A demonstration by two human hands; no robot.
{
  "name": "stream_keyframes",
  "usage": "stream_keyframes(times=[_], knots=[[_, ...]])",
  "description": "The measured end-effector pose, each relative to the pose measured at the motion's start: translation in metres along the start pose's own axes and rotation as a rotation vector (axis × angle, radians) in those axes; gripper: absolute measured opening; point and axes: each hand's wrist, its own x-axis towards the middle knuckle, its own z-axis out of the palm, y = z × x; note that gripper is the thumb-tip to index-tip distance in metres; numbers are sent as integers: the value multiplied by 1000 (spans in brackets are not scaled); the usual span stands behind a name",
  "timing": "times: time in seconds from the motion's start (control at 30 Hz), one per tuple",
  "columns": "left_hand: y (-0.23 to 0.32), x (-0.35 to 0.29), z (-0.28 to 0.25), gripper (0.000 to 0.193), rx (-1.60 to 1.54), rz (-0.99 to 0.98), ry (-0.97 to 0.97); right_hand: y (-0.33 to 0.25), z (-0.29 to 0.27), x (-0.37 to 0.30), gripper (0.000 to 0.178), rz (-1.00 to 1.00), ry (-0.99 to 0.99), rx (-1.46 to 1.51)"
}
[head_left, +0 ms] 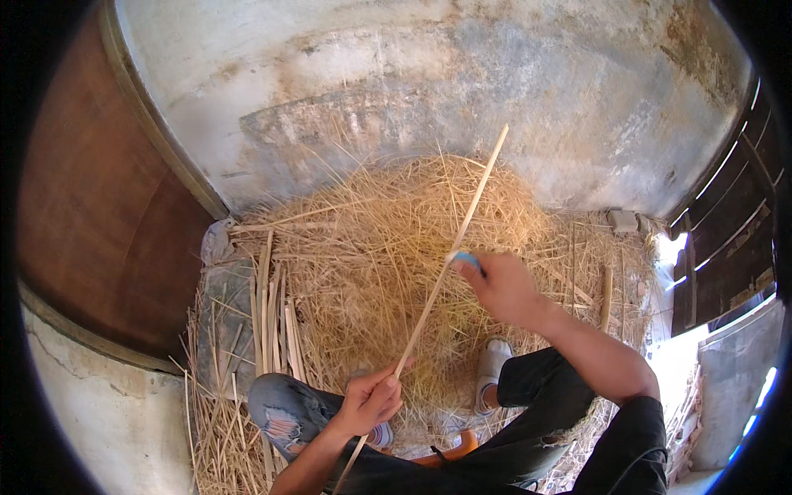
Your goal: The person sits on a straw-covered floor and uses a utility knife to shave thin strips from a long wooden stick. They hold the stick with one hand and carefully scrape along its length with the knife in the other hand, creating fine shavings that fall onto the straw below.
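A long, pale strip of wood or bamboo (pixel 483 186) slants from my lap up toward the far wall. My left hand (pixel 371 404) is closed around its lower part, beside my left knee. Higher up, my right hand (pixel 509 290) grips a small blue-handled tool (pixel 467 261) whose front end meets the strip. The kind of tool is mostly hidden by my fingers.
Curly straw-coloured shavings (pixel 371 247) heap up against the stained wall (pixel 396 91). Several cut strips (pixel 264 313) lie at the left, near a brown door panel (pixel 107 206). A grey block (pixel 622 221) sits at the right, and something orange (pixel 464 444) shows between my legs.
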Motion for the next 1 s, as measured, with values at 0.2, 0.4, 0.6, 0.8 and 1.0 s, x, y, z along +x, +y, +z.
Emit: stream_keyframes(times=[0.2, 0.4, 0.6, 0.8, 1.0], knots=[[0, 2, 0, 49, 16, -20, 19, -4, 16, -18, 43, 9, -81, 9], [-1, 7, 0, 48, 70, 1, 25, -20, 15, -21, 45, 5, -179, -13], [2, 3, -1, 47, 17, 1, 7, -20, 30, -29, 48, -18, -320, 138], [4, 6, 1, 52, 83, -14, 31, -13, 27, -23, 49, 9, -306, 215], [4, 9, 0, 58, 33, 28, -18, -9, 28, -17, 51, 91, -291, 283]])
